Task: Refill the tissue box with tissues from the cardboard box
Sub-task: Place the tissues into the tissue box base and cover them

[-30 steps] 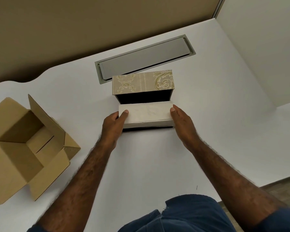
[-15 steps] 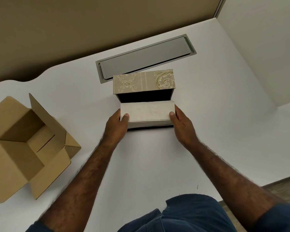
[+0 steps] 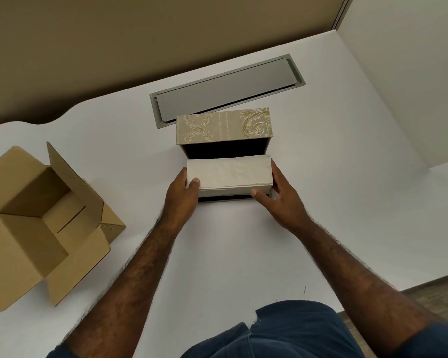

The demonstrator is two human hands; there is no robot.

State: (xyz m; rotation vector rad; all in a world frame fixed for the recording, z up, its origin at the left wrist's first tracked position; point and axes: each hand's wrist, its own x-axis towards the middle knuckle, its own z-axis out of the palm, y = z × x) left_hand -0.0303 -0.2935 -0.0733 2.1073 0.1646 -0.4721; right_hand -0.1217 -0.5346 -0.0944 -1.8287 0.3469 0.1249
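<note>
A beige tissue box [image 3: 223, 126] with gold ornament stands in the middle of the white table, its lid raised and its dark inside showing. A white stack of tissues [image 3: 229, 174] sits in the box's front part, rising above its rim. My left hand [image 3: 181, 195] grips the stack's left end, thumb on top. My right hand [image 3: 279, 197] holds the right end, thumb against the front lower edge. An open cardboard box [image 3: 36, 223] lies at the left, and no tissues show inside it.
A grey metal cable hatch [image 3: 225, 91] is set into the table just behind the tissue box. A beige partition runs along the table's far edge, and a white wall panel stands at the right. The table's near edge is by my lap.
The stack has shifted slightly back and down into the box. My right thumb has slid from the stack's top to its front lower edge.
</note>
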